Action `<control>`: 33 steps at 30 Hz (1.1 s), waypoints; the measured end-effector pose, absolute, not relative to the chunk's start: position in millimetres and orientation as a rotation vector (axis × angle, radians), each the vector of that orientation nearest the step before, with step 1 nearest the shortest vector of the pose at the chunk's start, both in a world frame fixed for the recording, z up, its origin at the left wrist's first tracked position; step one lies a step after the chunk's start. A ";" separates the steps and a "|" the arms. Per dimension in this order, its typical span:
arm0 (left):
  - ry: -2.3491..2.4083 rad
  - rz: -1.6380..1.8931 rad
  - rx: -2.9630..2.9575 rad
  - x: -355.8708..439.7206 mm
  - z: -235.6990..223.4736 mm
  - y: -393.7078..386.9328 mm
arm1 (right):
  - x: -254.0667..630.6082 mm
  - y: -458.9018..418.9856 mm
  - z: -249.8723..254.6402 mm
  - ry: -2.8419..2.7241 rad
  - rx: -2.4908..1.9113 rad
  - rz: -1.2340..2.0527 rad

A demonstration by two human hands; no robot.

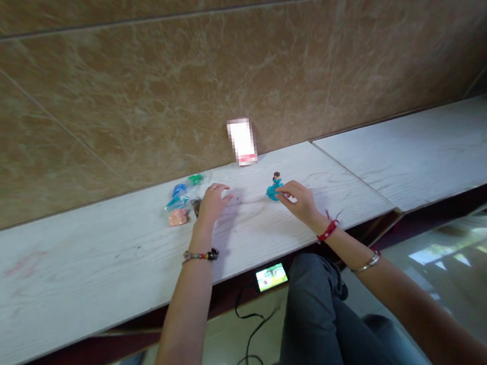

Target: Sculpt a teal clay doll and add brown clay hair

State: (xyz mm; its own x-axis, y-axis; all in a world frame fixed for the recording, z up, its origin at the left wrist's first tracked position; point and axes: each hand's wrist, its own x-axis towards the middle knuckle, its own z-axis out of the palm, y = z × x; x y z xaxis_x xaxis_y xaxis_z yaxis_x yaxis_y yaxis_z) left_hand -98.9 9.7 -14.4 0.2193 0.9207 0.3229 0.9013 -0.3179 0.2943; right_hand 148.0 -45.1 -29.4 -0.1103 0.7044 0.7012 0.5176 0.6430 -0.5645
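A small figure [273, 192] with a teal dress and brown hair stands upright on the white wooden counter; it looks like modelling clay. My right hand [297, 199] is at its right side, thumb and fingers pinched together against the skirt. Whether something tiny sits between those fingertips is hidden. My left hand [214, 202] hovers over the counter to the left of the figure, its thumb and fingers apart and holding nothing. Just left of that hand lie clear packets of coloured clay: green [195, 179], blue [179, 189], teal [177, 202], peach [178, 217] and a dark brown one [196, 207], partly covered by the hand.
Against the brown marbled wall [132, 101] leans a blurred-out white rectangle [243, 142]. Below the counter's [83, 267] front edge is a phone [271, 277] with a lit screen, beside my knee. A black cable [248, 357] trails over the floor.
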 end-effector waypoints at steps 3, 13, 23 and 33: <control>1.964 0.597 2.466 -105.2 -19.7 -2.6 | 120.6 -47.8 -35.3 -2.057 -0.893 0.350; 2.092 0.602 2.379 -125.8 -23.7 -5.6 | 54.8 -21.7 -46.4 -2.163 -1.207 0.418; 2.183 0.705 2.221 -141.2 -25.5 -6.4 | 7.5 12.3 -46.5 -2.179 -1.174 0.319; 2.069 0.600 2.310 -132.5 -16.3 -13.3 | 0.2 34.5 -50.9 -2.270 -1.194 0.347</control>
